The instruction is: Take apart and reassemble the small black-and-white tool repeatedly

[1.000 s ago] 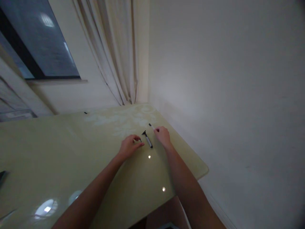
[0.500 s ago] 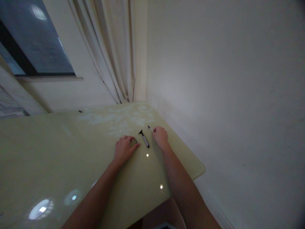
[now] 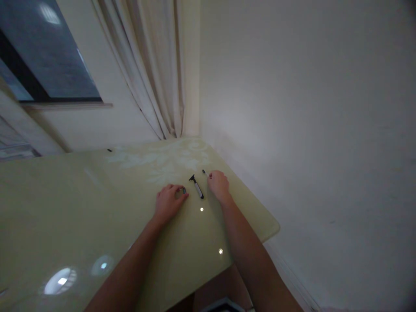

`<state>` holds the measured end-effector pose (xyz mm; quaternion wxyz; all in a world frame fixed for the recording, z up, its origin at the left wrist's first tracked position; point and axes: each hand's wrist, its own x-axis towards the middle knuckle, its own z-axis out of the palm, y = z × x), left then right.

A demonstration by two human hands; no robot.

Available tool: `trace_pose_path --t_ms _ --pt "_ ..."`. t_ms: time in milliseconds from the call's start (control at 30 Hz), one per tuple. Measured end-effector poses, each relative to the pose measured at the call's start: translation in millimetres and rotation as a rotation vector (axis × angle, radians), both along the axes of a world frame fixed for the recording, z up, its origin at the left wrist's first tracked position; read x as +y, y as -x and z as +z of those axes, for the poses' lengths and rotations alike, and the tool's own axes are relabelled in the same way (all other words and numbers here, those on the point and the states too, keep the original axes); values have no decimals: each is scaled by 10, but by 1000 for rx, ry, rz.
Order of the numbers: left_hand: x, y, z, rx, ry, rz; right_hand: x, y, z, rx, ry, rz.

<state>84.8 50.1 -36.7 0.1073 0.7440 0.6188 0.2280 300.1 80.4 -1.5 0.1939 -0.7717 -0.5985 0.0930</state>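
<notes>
A razor (image 3: 196,187) with a black head and a grey-and-black handle lies on the pale yellow-green table (image 3: 107,208) between my hands. To its left, my left hand (image 3: 168,202) rests on the table with thumb and fingertips closed on a small dark, shiny piece (image 3: 184,190), too small to name. On the razor's right, my right hand (image 3: 219,186) pinches a slim white stick with a dark end (image 3: 204,172), which looks like a toothbrush. The dark end points away from me; its near part is hidden in my fingers.
A small black object (image 3: 109,150) lies near the table's far edge. Beyond are a cream curtain (image 3: 162,78) and a window (image 3: 65,56). A plain wall (image 3: 292,108) runs close along the table's right side. Lamp reflections show on the glossy top.
The small piece in my left hand has turned slightly and stands more upright. My left fingertips have shifted a little to the left. The razor stays in place; my right hand has hardly moved.
</notes>
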Motion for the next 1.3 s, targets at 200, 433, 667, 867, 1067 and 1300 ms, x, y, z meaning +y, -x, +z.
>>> trace_pose_path --t_ms 200,433,667,867,1067,1300 --pt "1 58 9 -31 29 14 -4 59 80 66 -157 9" --pt "85 91 -32 -190 44 -21 -39 291 15 22 -146 153" --pt "-66 483 4 -330 61 -151 -113 411 -63 -91 -71 220" --pt "-349 947 -54 -324 -2 0 -163 414 -71 -118 -37 225" --pt "-355 774 -28 -261 -3 -25 -105 378 -146 -105 -31 199" --pt "-82 157 149 -50 59 -149 13 325 -207 111 -156 160"
